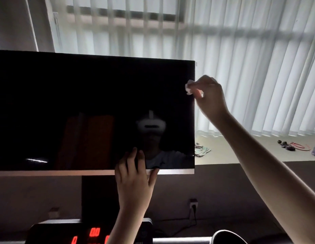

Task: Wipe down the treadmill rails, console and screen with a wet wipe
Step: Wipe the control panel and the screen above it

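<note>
Wet wipe [188, 88] bunched, pinched between fingers [208, 81] of right hand [210, 97], touching right edge of screen [82, 103], upper half. Left hand [133, 180] fingers fairly straight, flat on screen's lower edge, thumb across silver bezel. Screen dark, reflective. Console [65, 233] below, red digits lit. Behind: vertical blinds [258, 67], windowsill [232, 154] with crumpled cloth [202, 150], red cord [299, 147]; wall socket [193, 203] under sill.
</note>
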